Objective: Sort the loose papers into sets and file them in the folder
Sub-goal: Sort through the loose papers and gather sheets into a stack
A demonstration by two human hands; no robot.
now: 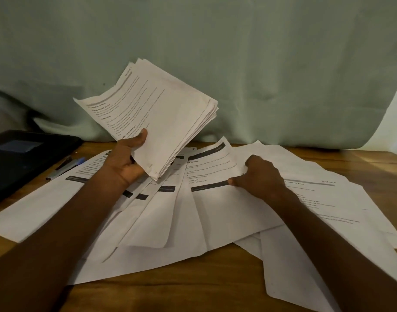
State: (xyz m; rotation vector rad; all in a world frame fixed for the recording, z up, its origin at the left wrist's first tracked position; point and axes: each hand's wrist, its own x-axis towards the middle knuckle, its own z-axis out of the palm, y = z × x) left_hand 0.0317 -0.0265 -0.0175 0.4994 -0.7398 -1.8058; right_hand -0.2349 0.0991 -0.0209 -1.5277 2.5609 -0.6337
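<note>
White printed stack [161,113] gripped by left hand [127,163]; right hand [258,176] pinches one sheet [217,206] — creased.

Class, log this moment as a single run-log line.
left hand: holds stack raised | right hand: pinches sheet on table | folder: untouched

Two bare forearms enter from the bottom edge, one from each lower corner, and narrow toward the wrists. No sleeve, cuff, watch, bracelet or ring shows on either arm. The left hand [129,162] shows its thumb from the side, with a short, rounded nail at the tip. The right hand [258,176] shows its back and a row of knuckles, and a short thumbnail at its left edge. The fingers [256,160] are slim, with creased knuckle joints. Both arms look smooth and unmarked in the dim light.
</note>
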